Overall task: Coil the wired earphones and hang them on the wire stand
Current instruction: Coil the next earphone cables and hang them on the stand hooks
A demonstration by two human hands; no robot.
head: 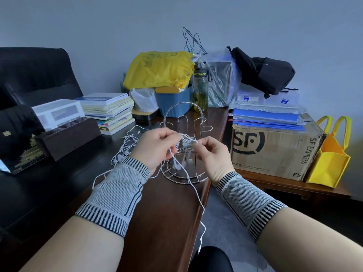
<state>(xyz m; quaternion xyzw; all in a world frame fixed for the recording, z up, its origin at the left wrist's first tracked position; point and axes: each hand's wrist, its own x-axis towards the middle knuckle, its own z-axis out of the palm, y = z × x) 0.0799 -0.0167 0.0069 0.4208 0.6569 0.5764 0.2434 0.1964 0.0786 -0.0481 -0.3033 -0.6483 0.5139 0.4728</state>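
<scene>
White earphones (pixel 187 141), silver wire stand (pixel 183 122), yellow bag (pixel 159 69), grey-and-black striped wrist sleeves (pixel 117 195), dark brown desk (pixel 163 213).

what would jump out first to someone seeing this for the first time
Both hands meet at the centre: the left hand and right hand pinch a small bundle of white earphones in front of the wire stand on the dark desk. One loose cord trails down over the desk edge. Behind, a bright yellow bag tops the clutter, and a cardboard box marked SF sits at the right.
</scene>
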